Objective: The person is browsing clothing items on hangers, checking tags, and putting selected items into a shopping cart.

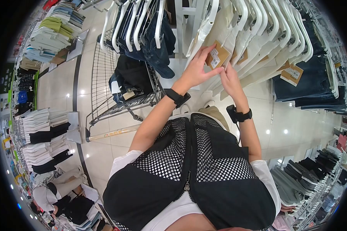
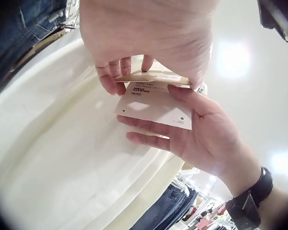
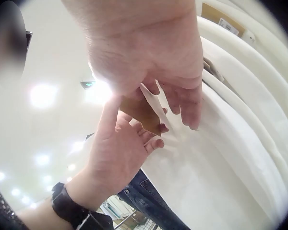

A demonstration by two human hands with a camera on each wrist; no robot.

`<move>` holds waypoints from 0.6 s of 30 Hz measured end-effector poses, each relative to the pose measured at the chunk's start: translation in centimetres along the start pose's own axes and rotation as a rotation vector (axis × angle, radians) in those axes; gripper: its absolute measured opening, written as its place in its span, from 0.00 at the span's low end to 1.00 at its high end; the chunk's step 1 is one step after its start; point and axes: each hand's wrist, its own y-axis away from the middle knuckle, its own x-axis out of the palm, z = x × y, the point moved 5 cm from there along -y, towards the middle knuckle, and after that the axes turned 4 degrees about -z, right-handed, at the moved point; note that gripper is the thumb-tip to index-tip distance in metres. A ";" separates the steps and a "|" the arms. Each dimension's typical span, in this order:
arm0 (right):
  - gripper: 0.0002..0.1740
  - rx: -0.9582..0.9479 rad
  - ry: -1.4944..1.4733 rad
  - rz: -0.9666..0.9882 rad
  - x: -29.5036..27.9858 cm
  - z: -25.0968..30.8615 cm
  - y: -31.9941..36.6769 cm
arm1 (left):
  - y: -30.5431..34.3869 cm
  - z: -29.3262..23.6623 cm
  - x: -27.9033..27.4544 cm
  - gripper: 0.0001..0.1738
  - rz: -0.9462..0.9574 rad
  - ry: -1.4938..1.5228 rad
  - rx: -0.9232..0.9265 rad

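My left hand (image 1: 196,71) holds a brown card tag (image 1: 216,56) by its edges, thumb on one side and fingers on the other. A white sticker with print is on the tag's face. Under it, in the left wrist view, my right hand (image 2: 206,132) pinches a white printed card tag (image 2: 153,108), thumb on top and fingers beneath. Both tags are at a row of white garments (image 1: 254,50) on white hangers. In the right wrist view the brown tag's plain side shows between the hands, and the right fingers reach against the white cloth (image 3: 201,158).
Left of the rack stands a wire shopping cart (image 1: 100,77) with dark clothes (image 1: 133,77) in it. Dark jeans (image 1: 154,54) hang above the cart. More denim (image 1: 300,86) hangs at right, near another brown tag (image 1: 291,74). Folded clothes (image 1: 46,119) line the left side.
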 end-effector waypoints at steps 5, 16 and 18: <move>0.24 0.015 -0.109 -0.048 -0.1 0.4 0.0 | -0.1 -0.4 -0.1 0.47 0.000 0.029 0.013; 0.23 0.039 -0.074 -0.081 -0.5 1.2 -0.3 | 0.0 0.1 0.0 0.44 0.024 0.028 0.008; 0.23 0.037 -0.077 -0.101 -0.5 1.3 -0.3 | 0.1 0.1 0.0 0.44 0.024 0.024 0.009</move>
